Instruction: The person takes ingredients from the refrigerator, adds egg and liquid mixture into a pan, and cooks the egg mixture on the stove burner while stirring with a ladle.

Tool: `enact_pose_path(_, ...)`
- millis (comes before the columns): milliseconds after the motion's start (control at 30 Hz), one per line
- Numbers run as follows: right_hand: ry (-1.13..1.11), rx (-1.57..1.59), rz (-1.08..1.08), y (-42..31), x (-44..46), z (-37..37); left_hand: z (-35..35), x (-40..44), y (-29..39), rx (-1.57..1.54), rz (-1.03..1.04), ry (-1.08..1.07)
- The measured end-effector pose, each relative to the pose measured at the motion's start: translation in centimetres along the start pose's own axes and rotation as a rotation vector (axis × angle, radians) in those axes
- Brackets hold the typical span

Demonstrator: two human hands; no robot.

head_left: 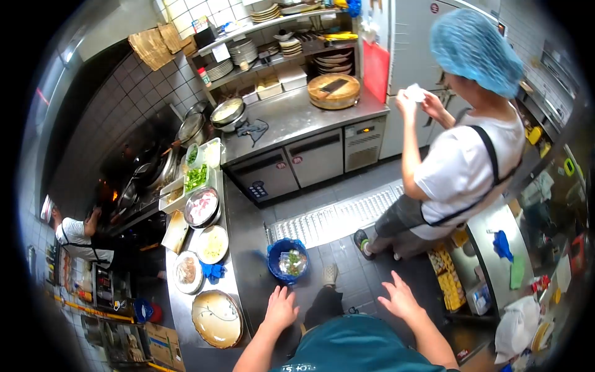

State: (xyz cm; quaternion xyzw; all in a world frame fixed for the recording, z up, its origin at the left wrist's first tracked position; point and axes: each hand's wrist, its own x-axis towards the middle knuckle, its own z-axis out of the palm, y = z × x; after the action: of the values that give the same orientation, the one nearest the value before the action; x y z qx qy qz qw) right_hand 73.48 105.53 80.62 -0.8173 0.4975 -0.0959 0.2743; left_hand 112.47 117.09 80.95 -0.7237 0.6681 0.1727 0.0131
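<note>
My left hand (pixel 282 308) is held out with its fingers apart and nothing in them, just below the blue bin (pixel 271 255) on the floor. Clear plastic and green scraps lie inside the bin. On the steel counter to the left of that hand sits a large cream plate (pixel 214 319) with a brown rim. Past it are a white bowl with pale meat (pixel 187 271), a blue cloth (pixel 213 271) and a bowl of pale yellow pieces (pixel 212 244). My right hand (pixel 400 297) reaches forward over the dark floor, fingers spread, holding nothing and touching nothing.
A co-worker in a blue hair net (pixel 476 53) stands ahead on the right, holding something white. Another person (pixel 83 235) works by the stove at far left. A yellow crate (pixel 451 288) is beyond my right hand. A round chopping board (pixel 338 96) rests on the back counter.
</note>
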Motion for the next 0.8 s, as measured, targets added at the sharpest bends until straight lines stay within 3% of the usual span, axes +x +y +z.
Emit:
enact_pose_path(200, 0.007, -0.033, -0.258, -3.4, 19.3, -4.5, -0.4, 6.9, -5.4, -0.057, -0.076, 0.128)
enact_pose_path(433, 0.031, -0.12, -0.233, -7.5, 39.2, -7.8, -6.4, 19.9, -12.9, -0.11, -0.097, 0.195)
enact_pose_path(600, 0.008, -0.094, -0.26, -9.6, 48.1, -7.8, -11.3, 27.6, -17.5, -0.133, -0.094, 0.168)
enact_pose_path(800, -0.056, -0.064, -0.277, -7.2, 55.1, -7.1, -13.9, 35.0, -19.8, -0.13, -0.112, 0.198)
